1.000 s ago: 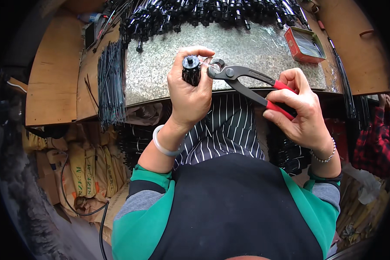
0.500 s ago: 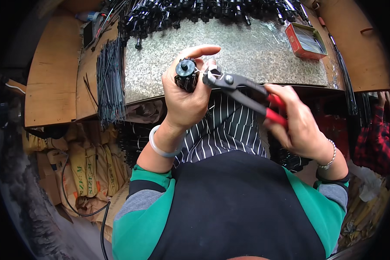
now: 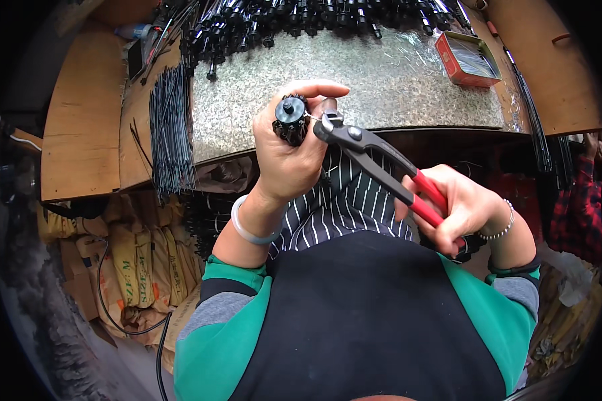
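Note:
My left hand (image 3: 284,150) is wrapped round a dark cylindrical part (image 3: 290,120), whose round end with a small knob points up; what it belongs to is mostly hidden in the palm. A short pale wire end (image 3: 312,117) sticks out at its side, by my thumb. The jaws of the pliers (image 3: 368,147) sit at that wire, close to my left thumb; whether they grip it is too small to tell. My right hand (image 3: 458,204) is closed around the red handles, low and to the right of the jaws.
Speckled board (image 3: 247,87) covers the bench. Black parts with metal rods (image 3: 301,17) are heaped along its far side. A bundle of thin dark wires (image 3: 169,127) hangs over the left edge. A red box of fine wires (image 3: 467,60) stands at right; a person's plaid sleeve (image 3: 578,214) shows beyond.
My right hand has swung the plier handles down toward me, and the pliers slant more steeply. Their jaws stay by the wire. My left hand has barely shifted.

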